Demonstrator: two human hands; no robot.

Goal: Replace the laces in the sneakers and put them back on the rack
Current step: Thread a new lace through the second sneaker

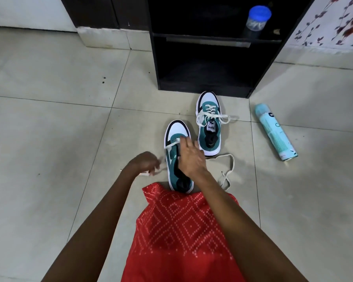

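Head view shows us the left hand (145,162) with its fingers curled tight, pinching the blurred end of a flat cream lace (172,143); that lace runs across the front eyelets of the near sneaker (176,130); the right hand (190,157) lies over this shoe's tongue, fingers stretched forward and touching the lace by the toe; whether they pinch it we cannot tell. Both sneakers stand on the pale glossy tiled floor (59,119); we see teal knit-like uppers, smooth white toes and black trim; the far sneaker (209,135) is laced and sits just before the dark boxy rack (202,86). A loose lace (229,169) curls limply beside the near shoe; a slim teal spray can (275,132) lies on its side.
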